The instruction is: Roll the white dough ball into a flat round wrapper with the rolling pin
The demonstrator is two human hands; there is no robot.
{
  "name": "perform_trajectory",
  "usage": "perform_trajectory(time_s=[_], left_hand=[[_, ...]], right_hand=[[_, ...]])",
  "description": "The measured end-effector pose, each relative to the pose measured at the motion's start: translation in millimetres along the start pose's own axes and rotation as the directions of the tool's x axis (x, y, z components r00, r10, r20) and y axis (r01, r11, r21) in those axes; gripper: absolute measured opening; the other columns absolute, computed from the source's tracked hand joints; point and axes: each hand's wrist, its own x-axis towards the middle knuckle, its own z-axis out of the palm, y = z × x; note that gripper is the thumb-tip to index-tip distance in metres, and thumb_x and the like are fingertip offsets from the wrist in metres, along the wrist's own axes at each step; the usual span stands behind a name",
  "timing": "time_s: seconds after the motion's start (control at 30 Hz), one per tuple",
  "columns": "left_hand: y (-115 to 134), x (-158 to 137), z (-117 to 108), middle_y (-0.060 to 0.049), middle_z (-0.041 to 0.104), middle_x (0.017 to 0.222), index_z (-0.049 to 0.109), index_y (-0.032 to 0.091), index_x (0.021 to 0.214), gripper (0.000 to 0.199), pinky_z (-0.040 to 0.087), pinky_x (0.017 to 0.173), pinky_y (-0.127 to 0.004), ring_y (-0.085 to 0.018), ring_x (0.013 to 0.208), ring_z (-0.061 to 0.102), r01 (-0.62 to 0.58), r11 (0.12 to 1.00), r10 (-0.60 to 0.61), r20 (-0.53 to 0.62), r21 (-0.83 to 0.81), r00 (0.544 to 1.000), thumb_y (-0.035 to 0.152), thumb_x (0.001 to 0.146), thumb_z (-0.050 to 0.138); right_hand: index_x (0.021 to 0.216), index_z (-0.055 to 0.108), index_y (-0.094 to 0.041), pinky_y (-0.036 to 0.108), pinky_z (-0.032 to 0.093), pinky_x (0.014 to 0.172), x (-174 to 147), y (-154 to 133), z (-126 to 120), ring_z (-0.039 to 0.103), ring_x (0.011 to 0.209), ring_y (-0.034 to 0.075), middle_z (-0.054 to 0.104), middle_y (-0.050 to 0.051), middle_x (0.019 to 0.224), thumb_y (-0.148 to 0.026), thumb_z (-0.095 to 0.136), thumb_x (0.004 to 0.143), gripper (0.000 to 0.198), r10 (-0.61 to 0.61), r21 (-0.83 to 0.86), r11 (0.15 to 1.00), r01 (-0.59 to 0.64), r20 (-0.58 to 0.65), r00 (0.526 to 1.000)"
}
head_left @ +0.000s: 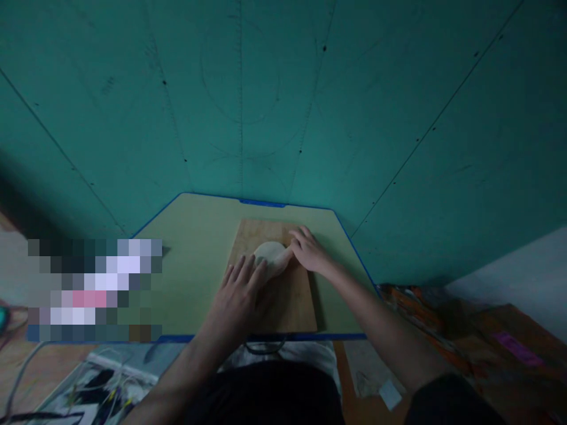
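A pale, roundish flat piece of what looks like dough lies on a wooden board. My left hand rests over the dough's near left edge and the board, its fingers stretched out and slightly apart. At the dough's right side, my right hand pinches its edge, which is drawn out toward the fingers. The right fingertips are partly hidden, and the left hand covers a bit of the dough's lower left.
The board sits on a pale folding table with a blue rim, against a green wall. A blurred-out patch covers the table's left end. Below left is a container of cables; orange-brown clutter lies at right.
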Motion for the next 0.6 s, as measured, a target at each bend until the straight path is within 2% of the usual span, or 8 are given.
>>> perform_trajectory(time_s=[0.13,0.3,0.4,0.5,0.57,0.6], left_hand=[[-14,4,-2,-0.023,0.052,0.147,0.047,0.016,0.144,0.048,0.046,0.107,-0.059,-0.037,0.139,0.048,0.045,0.999,-0.045,0.020,-0.015,0.999,0.029,0.098,0.048],[-36,9,-12,-0.020,0.054,0.147,0.050,0.019,0.142,0.049,0.046,0.108,-0.058,-0.036,0.138,0.049,0.170,0.985,-0.169,0.101,0.003,0.980,0.040,0.098,0.049],[-44,8,-17,-0.019,0.053,0.148,0.048,0.020,0.145,0.053,0.045,0.108,-0.058,-0.037,0.140,0.047,0.218,0.976,-0.218,0.141,0.017,0.966,0.045,0.098,0.049],[-37,0,-16,-0.017,0.049,0.152,0.042,0.023,0.149,0.052,0.045,0.110,-0.056,-0.035,0.143,0.042,0.152,0.988,-0.152,0.172,0.017,0.973,0.039,0.100,0.045],[-27,-6,-14,-0.015,0.042,0.158,0.033,0.026,0.154,0.054,0.044,0.111,-0.055,-0.032,0.147,0.036,0.045,0.999,-0.044,0.170,0.000,0.984,0.026,0.101,0.040],[-21,-9,-13,-0.014,0.039,0.159,0.028,0.027,0.156,0.058,0.044,0.112,-0.054,-0.031,0.149,0.032,-0.009,1.000,0.010,0.165,-0.007,0.986,0.020,0.099,0.038]], right_hand=[[0.131,0.061,-0.019,0.042,0.037,0.110,27,-11,3,0.046,0.134,0.025,0.055,0.013,0.141,-0.025,0.031,0.101,0.042,0.006,0.006,1.000,-0.006,0.010,1.000],[0.123,0.067,-0.022,0.049,0.031,0.114,60,-30,5,0.042,0.137,0.030,0.056,0.012,0.139,-0.030,0.039,0.098,0.038,-0.035,0.002,0.999,0.035,0.022,0.999],[0.128,0.065,-0.022,0.057,0.022,0.118,65,-33,4,0.035,0.143,0.033,0.052,0.012,0.147,-0.031,0.039,0.097,0.041,-0.075,-0.002,0.997,0.075,0.055,0.996],[0.147,0.050,-0.019,0.055,0.016,0.122,51,-20,1,0.024,0.150,0.033,0.036,0.012,0.161,-0.031,0.041,0.097,0.052,-0.117,0.008,0.993,0.116,0.086,0.989],[0.154,0.041,-0.017,0.050,0.015,0.123,32,-6,0,0.019,0.153,0.032,0.028,0.012,0.165,-0.032,0.038,0.099,0.057,-0.151,0.035,0.988,0.148,0.091,0.984],[0.153,0.042,-0.016,0.048,0.016,0.124,22,2,-1,0.018,0.153,0.030,0.029,0.012,0.164,-0.032,0.033,0.101,0.056,-0.167,0.053,0.985,0.163,0.091,0.982]])
